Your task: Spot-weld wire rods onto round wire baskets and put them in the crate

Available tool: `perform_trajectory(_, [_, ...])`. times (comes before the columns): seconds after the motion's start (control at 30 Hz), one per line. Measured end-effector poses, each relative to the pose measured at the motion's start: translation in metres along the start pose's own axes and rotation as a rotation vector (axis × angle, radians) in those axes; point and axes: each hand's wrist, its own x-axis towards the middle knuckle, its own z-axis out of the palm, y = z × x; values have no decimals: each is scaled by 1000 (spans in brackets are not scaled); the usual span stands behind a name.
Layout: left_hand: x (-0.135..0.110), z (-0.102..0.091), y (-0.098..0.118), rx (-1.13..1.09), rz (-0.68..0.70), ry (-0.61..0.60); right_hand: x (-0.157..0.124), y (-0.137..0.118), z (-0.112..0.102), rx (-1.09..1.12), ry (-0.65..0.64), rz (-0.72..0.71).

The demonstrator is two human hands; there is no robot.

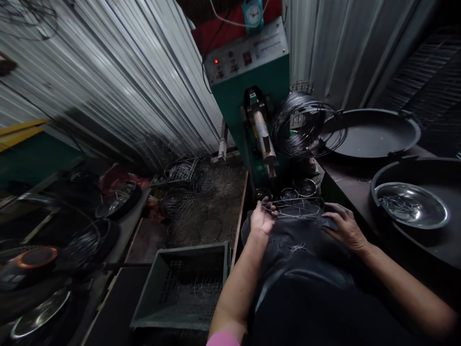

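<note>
My left hand [263, 218] is closed on the left end of a thin wire frame [297, 214], palm turned up. The frame spans the space over my lap, in front of the welding machine [266, 139] with its pale upper arm and pointed tip. At the frame's right end is my right hand [346, 227], fingers curled around a small dark piece that I cannot make out. Whether it touches the wire is unclear. A dark apron [306, 274] covers my lap, and a little pile of short wire bits [298, 247] lies on it.
Small bowls [289, 194] stand beneath the machine, and a wire coil [300, 125] hangs at its right. Farther right, a large black pan [378, 132] and a metal bowl of wire pieces [410, 206] sit. A green crate [144, 298] stands left, near wire parts on the floor.
</note>
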Motion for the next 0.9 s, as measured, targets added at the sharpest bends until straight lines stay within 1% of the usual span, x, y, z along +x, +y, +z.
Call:
perform_trajectory(0.1, [-3, -3, 4, -24, -14, 20, 2, 3, 0, 4, -16, 20])
perform_trajectory(0.17, [-3, -5, 7, -25, -26, 17, 10, 3, -3, 65, -22, 69])
perform_trajectory(0.27, [-2, -7, 11, -6, -55, -6, 31, 1, -12, 278, -26, 182])
perform_trajectory(0.4, [-1, -10, 13, -9, -72, 10, 62, -11, -17, 626, -142, 347])
perform_trajectory(0.47, [-1, -16, 13, -17, -49, 35, 70, -18, -14, 713, -182, 407])
perform_trajectory(0.53, [-3, -26, 14, -1, -27, 63, 72, -24, -8, 738, -196, 443])
perform_trajectory(0.6, [-6, -39, 16, 80, -17, 86, 70, -27, -3, 742, -192, 478])
perform_trajectory(0.63, [-9, -44, 17, 154, 14, 103, 69, -26, -2, 747, -180, 502])
perform_trajectory(0.67, [-12, -49, 19, 249, 88, 123, 68, -25, -1, 751, -168, 529])
perform_trajectory(0.7, [-17, -52, 21, 361, 205, 135, 68, -24, 0, 754, -158, 555])
perform_trajectory(0.73, [-21, -53, 23, 488, 354, 123, 68, -23, 0, 756, -156, 576])
perform_trajectory(0.77, [-26, -51, 26, 620, 513, 81, 69, -22, 1, 756, -161, 588])
perform_trajectory(0.8, [-30, -47, 28, 753, 653, 2, 71, -21, 1, 755, -172, 590])
perform_trajectory(0.83, [-32, -41, 30, 883, 746, -105, 72, -21, 2, 755, -185, 583])
perform_trajectory(0.87, [-34, -35, 31, 1004, 789, -223, 74, -21, 3, 753, -193, 569])
perform_trajectory(0.9, [-35, -28, 31, 1108, 794, -331, 75, -21, 3, 750, -195, 552])
